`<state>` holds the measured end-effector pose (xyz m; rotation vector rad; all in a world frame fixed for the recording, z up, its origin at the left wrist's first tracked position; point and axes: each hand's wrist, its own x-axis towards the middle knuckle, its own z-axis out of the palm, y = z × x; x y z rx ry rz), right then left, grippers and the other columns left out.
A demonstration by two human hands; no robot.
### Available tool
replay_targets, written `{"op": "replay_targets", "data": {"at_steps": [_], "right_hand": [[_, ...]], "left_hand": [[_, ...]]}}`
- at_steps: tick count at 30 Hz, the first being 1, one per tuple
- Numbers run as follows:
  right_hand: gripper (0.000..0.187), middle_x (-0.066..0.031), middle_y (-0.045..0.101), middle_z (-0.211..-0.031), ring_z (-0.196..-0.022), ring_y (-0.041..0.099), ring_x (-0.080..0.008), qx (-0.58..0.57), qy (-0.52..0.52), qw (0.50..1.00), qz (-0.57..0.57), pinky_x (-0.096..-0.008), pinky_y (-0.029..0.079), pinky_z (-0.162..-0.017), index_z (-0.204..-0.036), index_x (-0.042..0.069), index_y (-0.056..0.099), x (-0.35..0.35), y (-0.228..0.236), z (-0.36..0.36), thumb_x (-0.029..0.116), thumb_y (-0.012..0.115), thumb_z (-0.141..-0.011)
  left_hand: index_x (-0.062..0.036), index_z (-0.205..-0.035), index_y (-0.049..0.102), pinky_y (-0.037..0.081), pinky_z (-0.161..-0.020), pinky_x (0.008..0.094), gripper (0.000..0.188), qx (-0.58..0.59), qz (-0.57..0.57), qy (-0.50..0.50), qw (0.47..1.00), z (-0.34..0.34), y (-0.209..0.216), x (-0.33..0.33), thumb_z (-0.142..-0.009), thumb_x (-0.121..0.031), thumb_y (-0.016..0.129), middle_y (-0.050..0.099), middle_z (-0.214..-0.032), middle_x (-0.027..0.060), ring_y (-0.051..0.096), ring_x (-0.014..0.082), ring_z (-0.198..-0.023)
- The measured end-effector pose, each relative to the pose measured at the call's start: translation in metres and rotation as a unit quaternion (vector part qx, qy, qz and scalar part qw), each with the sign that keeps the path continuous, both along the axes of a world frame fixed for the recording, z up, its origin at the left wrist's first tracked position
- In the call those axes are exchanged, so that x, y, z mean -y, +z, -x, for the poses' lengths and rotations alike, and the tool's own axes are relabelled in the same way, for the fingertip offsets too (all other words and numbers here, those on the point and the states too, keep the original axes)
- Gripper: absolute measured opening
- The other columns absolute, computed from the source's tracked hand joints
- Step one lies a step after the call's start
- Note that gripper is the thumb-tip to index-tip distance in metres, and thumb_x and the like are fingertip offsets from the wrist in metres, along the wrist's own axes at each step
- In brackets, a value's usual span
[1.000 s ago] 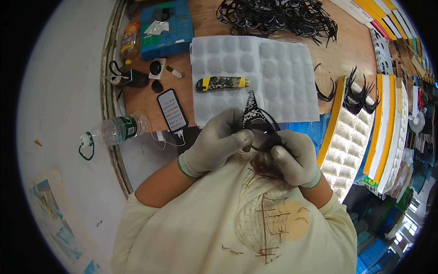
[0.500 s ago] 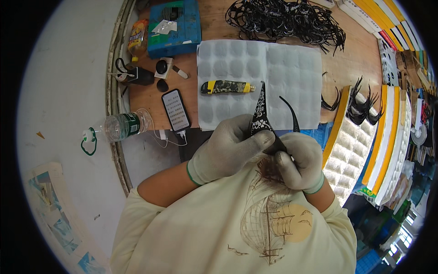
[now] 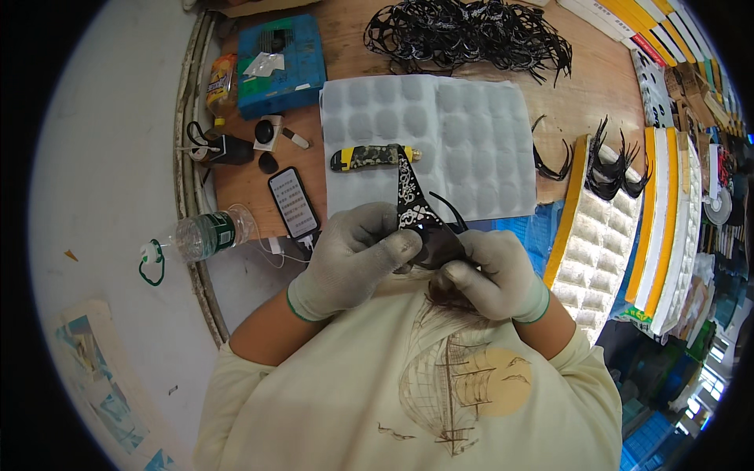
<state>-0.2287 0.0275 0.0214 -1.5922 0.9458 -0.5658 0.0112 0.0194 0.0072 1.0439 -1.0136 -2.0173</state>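
Observation:
Both my hands wear pale grey work gloves and hold a pair of black sunglasses (image 3: 436, 245) close to my chest. One temple, decorated with a white pattern, points up and away; the other is plain-looking and curves behind it. My left hand (image 3: 353, 250) pinches the glasses near the patterned temple's hinge, thumb on top. My right hand (image 3: 496, 275) grips the opposite end of the frame, its thumb bent in. A dark lens shows between the two thumbs. Just beyond them, a camouflage-and-yellow folding or utility knife (image 3: 373, 157) lies on a white dimpled sheet (image 3: 479, 141).
A tangled pile of black glasses (image 3: 471, 39) lies at the table's back. Left are a blue box (image 3: 283, 67), a phone (image 3: 293, 202) and a clear bottle (image 3: 204, 235). At right, several black pieces (image 3: 616, 169) rest on a dimpled tray (image 3: 593, 251) beside stacked trays.
The sunglasses have turned between my hands, so a dark lens now shows and the patterned temple leans more to the left. Both hands keep hold; the whole view has shifted slightly.

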Motion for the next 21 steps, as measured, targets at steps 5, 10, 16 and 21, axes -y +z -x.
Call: {"op": "replay_targets", "data": {"at_steps": [5,10,16,21], "right_hand": [[0.018,-0.0117,0.065,-0.07,-0.061,0.062,-0.017,0.051,-0.11,0.991,-0.047,-0.0298,0.05,-0.06,-0.102,-0.004,0.064,-0.007,-0.003,-0.015,0.011,0.064,-0.093],[0.019,-0.0135,0.064,-0.066,-0.058,0.062,-0.0152,0.023,-0.195,0.979,-0.061,-0.0299,0.048,-0.055,-0.088,-0.004,0.059,-0.013,-0.005,-0.033,0.013,0.067,-0.091],[0.019,-0.0138,0.064,-0.063,-0.052,0.064,-0.0224,-0.081,-0.203,0.973,0.073,-0.0317,0.048,-0.05,-0.087,-0.004,0.059,-0.017,0.011,-0.047,0.012,0.069,-0.088],[0.019,-0.0129,0.068,-0.07,-0.061,0.068,-0.0229,-0.019,-0.137,0.99,-0.024,-0.032,0.052,-0.058,-0.095,-0.004,0.062,-0.017,0.007,-0.034,0.013,0.068,-0.089]], "left_hand": [[0.0023,-0.111,0.059,0.049,-0.072,0.0265,0.024,-0.022,0.027,0.038,0.999,0.006,0.001,-0.002,-0.098,-0.018,0.061,0.065,-0.093,0.0053,0.057,0.0095,-0.08],[0.0002,-0.101,0.06,0.049,-0.071,0.029,0.021,0.132,0.151,0.022,0.979,0.007,-0.009,-0.011,-0.1,-0.021,0.059,0.064,-0.085,0.0049,0.057,0.0102,-0.077],[0.0041,-0.113,0.06,0.05,-0.083,0.0261,0.032,0.123,0.095,-0.055,0.986,-0.003,-0.006,-0.009,-0.1,-0.026,0.059,0.067,-0.101,0.0065,0.059,0.0083,-0.093],[0.0054,-0.123,0.06,0.049,-0.094,0.0296,0.045,0.009,0.113,-0.056,0.992,-0.004,-0.019,-0.003,-0.094,-0.029,0.068,0.067,-0.111,0.0069,0.061,0.0126,-0.102]]}}
